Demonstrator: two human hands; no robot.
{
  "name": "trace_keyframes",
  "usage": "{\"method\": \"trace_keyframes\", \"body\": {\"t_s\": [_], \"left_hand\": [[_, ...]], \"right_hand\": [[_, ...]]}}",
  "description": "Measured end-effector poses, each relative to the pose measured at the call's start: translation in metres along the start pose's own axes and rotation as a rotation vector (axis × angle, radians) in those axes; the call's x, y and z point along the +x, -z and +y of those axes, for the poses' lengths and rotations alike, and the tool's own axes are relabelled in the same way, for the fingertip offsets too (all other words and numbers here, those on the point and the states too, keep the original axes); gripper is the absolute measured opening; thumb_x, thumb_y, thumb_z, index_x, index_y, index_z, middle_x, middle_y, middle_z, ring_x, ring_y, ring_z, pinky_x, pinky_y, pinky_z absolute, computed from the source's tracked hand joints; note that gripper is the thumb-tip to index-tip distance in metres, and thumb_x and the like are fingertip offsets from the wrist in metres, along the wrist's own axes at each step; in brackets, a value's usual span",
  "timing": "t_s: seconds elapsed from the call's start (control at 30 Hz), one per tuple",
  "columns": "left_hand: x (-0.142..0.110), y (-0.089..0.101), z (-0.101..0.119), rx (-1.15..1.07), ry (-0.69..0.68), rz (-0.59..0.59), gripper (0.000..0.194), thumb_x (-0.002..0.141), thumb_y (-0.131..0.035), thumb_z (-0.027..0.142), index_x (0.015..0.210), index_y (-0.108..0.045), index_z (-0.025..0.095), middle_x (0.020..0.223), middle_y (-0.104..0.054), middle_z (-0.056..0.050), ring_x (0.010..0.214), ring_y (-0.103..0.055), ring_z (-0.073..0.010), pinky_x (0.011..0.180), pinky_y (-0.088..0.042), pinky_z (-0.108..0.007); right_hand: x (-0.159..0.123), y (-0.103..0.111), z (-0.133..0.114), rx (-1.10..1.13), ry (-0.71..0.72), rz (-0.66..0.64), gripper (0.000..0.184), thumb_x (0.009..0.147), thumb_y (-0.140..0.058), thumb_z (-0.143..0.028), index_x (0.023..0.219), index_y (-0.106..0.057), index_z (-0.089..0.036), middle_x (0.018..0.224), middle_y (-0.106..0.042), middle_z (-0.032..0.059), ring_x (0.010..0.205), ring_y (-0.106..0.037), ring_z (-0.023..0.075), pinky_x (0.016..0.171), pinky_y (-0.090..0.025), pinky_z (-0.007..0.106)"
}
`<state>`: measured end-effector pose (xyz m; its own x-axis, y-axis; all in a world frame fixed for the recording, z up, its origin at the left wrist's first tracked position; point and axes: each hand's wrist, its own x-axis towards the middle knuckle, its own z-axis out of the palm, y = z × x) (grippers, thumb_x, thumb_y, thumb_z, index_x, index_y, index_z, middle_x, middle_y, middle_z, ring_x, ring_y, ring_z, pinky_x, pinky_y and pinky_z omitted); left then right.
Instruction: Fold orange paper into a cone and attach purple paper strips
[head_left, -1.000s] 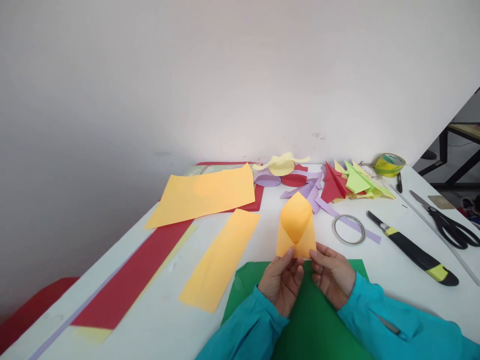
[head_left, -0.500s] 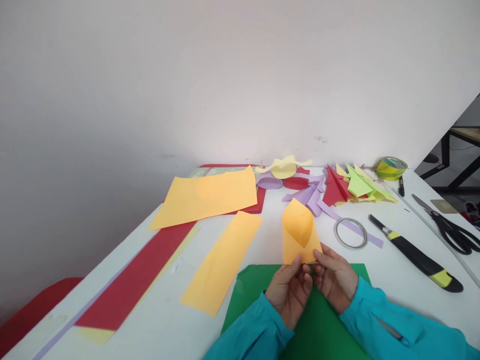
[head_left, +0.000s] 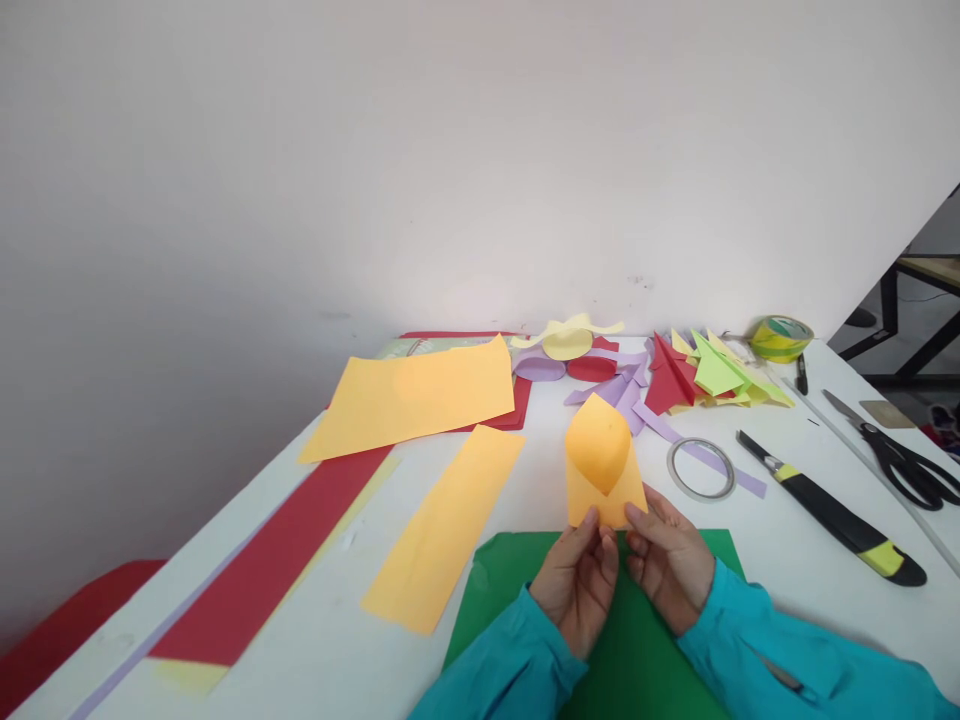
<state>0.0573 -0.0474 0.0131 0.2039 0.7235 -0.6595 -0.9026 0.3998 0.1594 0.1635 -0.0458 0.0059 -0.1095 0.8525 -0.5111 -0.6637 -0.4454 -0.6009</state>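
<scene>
A small orange-yellow piece of folded paper [head_left: 600, 455] is held up above the green sheet [head_left: 637, 650]; its top curls over into a rounded loop with a point. My left hand [head_left: 577, 575] pinches its lower edge between thumb and fingers. The lower right corner sits in the pinch of my right hand [head_left: 671, 555]. Both hands are closed on the same paper, side by side. To the right of it lies a roll of narrow tape [head_left: 670, 470] across a purple paper strip [head_left: 750, 483].
Left are an orange strip [head_left: 442, 530], a large orange sheet [head_left: 420, 395] and a red strip [head_left: 277, 560]. Folded paper planes [head_left: 671, 375] and looped paper pieces [head_left: 568, 342] lie behind. At right are a utility knife [head_left: 832, 510], scissors [head_left: 900, 455] and yellow tape [head_left: 780, 340].
The folded paper has shifted very slightly, its loop looking a little wider. Both hands keep their pinch on it, with the left fingers moved a touch.
</scene>
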Motion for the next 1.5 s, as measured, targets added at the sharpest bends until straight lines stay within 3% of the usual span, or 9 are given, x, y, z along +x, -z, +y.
{"method": "trace_keyframes", "body": {"t_s": [0.17,0.43,0.57,0.77,1.0,1.17,1.37,1.43,1.5], "left_hand": [[0.0,0.0,0.0,-0.016,-0.017,-0.004,0.018,0.086,-0.042,0.005,0.091,-0.059,0.004,0.069,-0.066,-0.008,0.049,-0.061,-0.0076,0.046,-0.053,-0.013],[0.0,0.001,0.001,0.002,-0.022,-0.005,0.019,0.086,-0.041,0.005,0.087,-0.061,0.005,0.066,-0.066,-0.007,0.051,-0.062,-0.0086,0.047,-0.054,-0.013],[-0.001,0.0,0.002,0.01,0.012,-0.056,0.019,0.086,-0.044,0.012,0.094,-0.061,0.005,0.075,-0.068,-0.01,0.054,-0.063,-0.01,0.048,-0.054,-0.016],[-0.001,0.001,0.003,0.014,0.027,-0.088,0.021,0.086,-0.045,0.015,0.089,-0.061,0.002,0.077,-0.068,-0.011,0.056,-0.063,-0.0103,0.05,-0.055,-0.016],[0.0,0.003,0.002,0.028,0.016,-0.089,0.019,0.086,-0.045,0.014,0.087,-0.061,0.004,0.076,-0.067,-0.01,0.058,-0.063,-0.0104,0.052,-0.055,-0.017],[-0.002,0.001,0.003,0.041,0.007,-0.083,0.018,0.086,-0.045,0.013,0.087,-0.062,0.005,0.077,-0.067,-0.01,0.057,-0.063,-0.0099,0.052,-0.055,-0.017],[-0.003,0.002,-0.001,0.151,-0.041,0.032,0.016,0.083,-0.048,0.008,0.076,-0.062,0.006,0.071,-0.065,-0.009,0.054,-0.061,-0.0088,0.051,-0.053,-0.017],[-0.003,0.007,-0.005,0.315,-0.106,0.042,0.015,0.078,-0.056,0.01,0.064,-0.06,0.009,0.054,-0.059,-0.003,0.043,-0.054,-0.0073,0.042,-0.048,-0.016],[-0.007,0.011,-0.006,0.597,-0.263,-0.02,0.02,0.071,-0.064,0.014,0.053,-0.055,0.013,0.039,-0.046,0.004,0.032,-0.042,-0.0057,0.033,-0.036,-0.015]], "right_hand": [[0.002,0.001,0.001,0.003,0.006,0.008,0.054,0.057,-0.079,-0.023,0.106,-0.057,-0.024,0.063,-0.061,-0.0056,0.047,-0.05,0.0054,0.042,-0.035,0.015],[0.002,0.002,0.001,0.019,0.001,0.036,0.053,0.057,-0.079,-0.022,0.106,-0.058,-0.023,0.075,-0.066,-0.003,0.046,-0.05,0.004,0.041,-0.036,0.015],[0.003,0.002,0.001,0.019,-0.002,0.042,0.052,0.057,-0.079,-0.024,0.105,-0.058,-0.023,0.064,-0.064,-0.0048,0.046,-0.051,0.0049,0.041,-0.036,0.015],[0.003,0.001,-0.002,0.016,-0.025,0.063,0.038,0.063,-0.074,-0.034,0.096,-0.059,-0.02,0.068,-0.068,-0.001,0.046,-0.053,0.0061,0.04,-0.037,0.016],[0.004,0.001,-0.005,0.065,-0.072,0.092,0.028,0.066,-0.071,-0.033,0.086,-0.06,-0.017,0.065,-0.069,0.0012,0.044,-0.054,0.0077,0.04,-0.037,0.017],[0.001,-0.002,-0.01,0.114,-0.133,0.141,0.025,0.079,-0.055,-0.041,0.081,-0.057,-0.016,0.055,-0.065,0.0007,0.04,-0.052,0.0093,0.039,-0.036,0.019],[-0.001,-0.002,-0.009,0.043,-0.044,0.192,0.025,0.079,-0.052,-0.043,0.087,-0.051,-0.019,0.049,-0.058,-0.0035,0.036,-0.046,0.0091,0.037,-0.031,0.019],[0.0,0.0,-0.006,-0.02,0.055,0.212,0.026,0.075,-0.055,-0.044,0.082,-0.049,-0.02,0.046,-0.052,-0.006,0.035,-0.042,0.0089,0.035,-0.027,0.019],[0.0,0.002,-0.005,-0.14,0.209,0.21,0.026,0.073,-0.058,-0.045,0.076,-0.048,-0.021,0.046,-0.047,-0.0071,0.036,-0.039,0.0086,0.035,-0.026,0.02]]}}
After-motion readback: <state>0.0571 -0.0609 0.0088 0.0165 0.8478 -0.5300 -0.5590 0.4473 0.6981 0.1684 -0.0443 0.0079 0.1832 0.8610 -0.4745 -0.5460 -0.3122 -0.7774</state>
